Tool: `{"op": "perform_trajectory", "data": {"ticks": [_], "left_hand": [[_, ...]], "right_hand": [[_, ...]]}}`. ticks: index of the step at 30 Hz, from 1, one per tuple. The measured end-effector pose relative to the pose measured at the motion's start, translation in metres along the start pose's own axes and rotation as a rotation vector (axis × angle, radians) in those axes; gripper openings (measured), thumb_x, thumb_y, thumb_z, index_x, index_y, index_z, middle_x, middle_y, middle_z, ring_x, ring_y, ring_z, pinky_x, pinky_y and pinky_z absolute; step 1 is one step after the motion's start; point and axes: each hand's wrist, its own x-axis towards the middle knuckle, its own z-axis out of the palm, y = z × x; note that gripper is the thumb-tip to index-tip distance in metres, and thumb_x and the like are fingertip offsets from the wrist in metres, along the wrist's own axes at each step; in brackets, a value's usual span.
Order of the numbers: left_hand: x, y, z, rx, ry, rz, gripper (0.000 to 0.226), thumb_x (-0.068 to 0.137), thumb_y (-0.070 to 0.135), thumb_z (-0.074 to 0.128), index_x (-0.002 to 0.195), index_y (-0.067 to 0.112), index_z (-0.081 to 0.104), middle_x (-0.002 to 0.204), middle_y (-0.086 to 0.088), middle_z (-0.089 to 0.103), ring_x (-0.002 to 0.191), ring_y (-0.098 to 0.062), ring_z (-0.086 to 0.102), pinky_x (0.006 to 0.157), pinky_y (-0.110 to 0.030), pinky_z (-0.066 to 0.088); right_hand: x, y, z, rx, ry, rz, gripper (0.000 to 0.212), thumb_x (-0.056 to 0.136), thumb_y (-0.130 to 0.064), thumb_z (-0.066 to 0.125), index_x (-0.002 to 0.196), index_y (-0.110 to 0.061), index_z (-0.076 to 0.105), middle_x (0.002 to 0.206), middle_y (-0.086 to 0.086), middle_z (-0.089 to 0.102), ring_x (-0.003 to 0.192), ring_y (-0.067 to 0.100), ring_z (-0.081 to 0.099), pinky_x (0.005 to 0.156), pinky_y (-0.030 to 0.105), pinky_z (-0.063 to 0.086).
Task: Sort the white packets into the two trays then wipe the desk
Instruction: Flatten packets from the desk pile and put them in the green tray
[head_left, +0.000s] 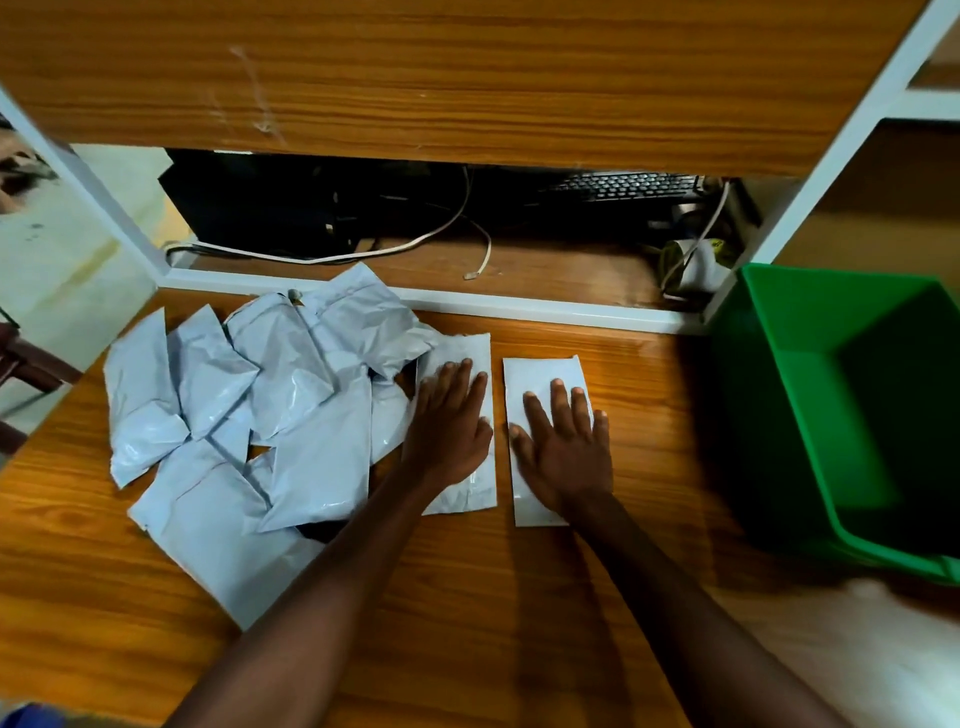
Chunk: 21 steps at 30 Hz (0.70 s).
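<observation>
- Wooden surface (467, 597), orange-brown grain, glossy; white-framed shelf unit (519, 306) along its far edge with a wood panel above.
- Lower shelf behind the frame holds a black keyboard (623, 186), dark electronics, a loose white cable (363, 253) and some clutter at the right end; too dark to tell more.
- Pile of white packets (234, 405) on the left half of the surface, crumpled and overlapping, reaching the far edge.
- Two flat packets lie apart from the pile near the surface's middle, side by side with a narrow gap: left packet (462, 358), right packet (540, 371).
- Left hand (449, 421) rests palm-down on the left packet, fingers straight and close together.
- Right hand (563, 441) rests palm-down on the right packet, fingers straight and slightly spread.
- Green tray (779, 364) at the right edge, tilted, nothing visible inside. Only one tray in view.
- Blurred white patch at the near right corner; cannot tell what it is.
- No readable writing or labels on the packets.
</observation>
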Motion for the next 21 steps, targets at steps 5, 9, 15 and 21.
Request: {"op": "perform_trajectory", "data": {"ticks": [5, 9, 15, 21], "left_hand": [[-0.001, 0.007, 0.01, -0.017, 0.033, -0.057, 0.064, 0.093, 0.052, 0.027, 0.146, 0.021, 0.046, 0.159, -0.009, 0.032, 0.148, -0.039, 0.022, 0.116, -0.06, 0.016], [-0.001, 0.018, 0.009, -0.052, 0.033, -0.071, 0.051, 0.096, 0.04, 0.037, 0.141, 0.021, 0.053, 0.156, -0.007, 0.039, 0.146, -0.037, 0.029, 0.114, -0.06, 0.03], [-0.008, 0.022, 0.005, -0.13, 0.077, -0.042, 0.049, 0.096, 0.026, 0.035, 0.14, 0.014, 0.053, 0.156, -0.009, 0.038, 0.148, -0.035, 0.024, 0.115, -0.052, 0.034], [-0.031, 0.044, -0.024, -0.238, 0.239, 0.02, 0.052, 0.1, 0.033, 0.026, 0.145, 0.017, 0.049, 0.16, -0.004, 0.031, 0.152, -0.027, 0.013, 0.116, -0.042, 0.028]], "right_hand": [[-0.008, 0.009, 0.006, 0.009, 0.01, -0.013, 0.075, 0.094, -0.072, 0.004, 0.16, -0.038, 0.013, 0.169, 0.008, -0.003, 0.155, 0.034, -0.006, 0.121, 0.059, 0.002], [-0.008, 0.009, 0.005, 0.054, 0.02, -0.019, 0.079, 0.095, -0.065, 0.0, 0.158, -0.026, 0.028, 0.169, 0.01, 0.01, 0.156, 0.032, 0.003, 0.123, 0.05, 0.003], [-0.014, 0.016, -0.007, 0.201, 0.104, 0.002, 0.067, 0.1, -0.051, 0.015, 0.144, -0.015, 0.051, 0.16, 0.015, 0.035, 0.15, 0.036, 0.027, 0.12, 0.049, 0.023], [-0.057, 0.025, -0.041, 0.218, 0.328, -0.025, 0.052, 0.103, -0.045, 0.031, 0.138, -0.015, 0.055, 0.156, 0.016, 0.043, 0.146, 0.037, 0.037, 0.116, 0.052, 0.032]]}}
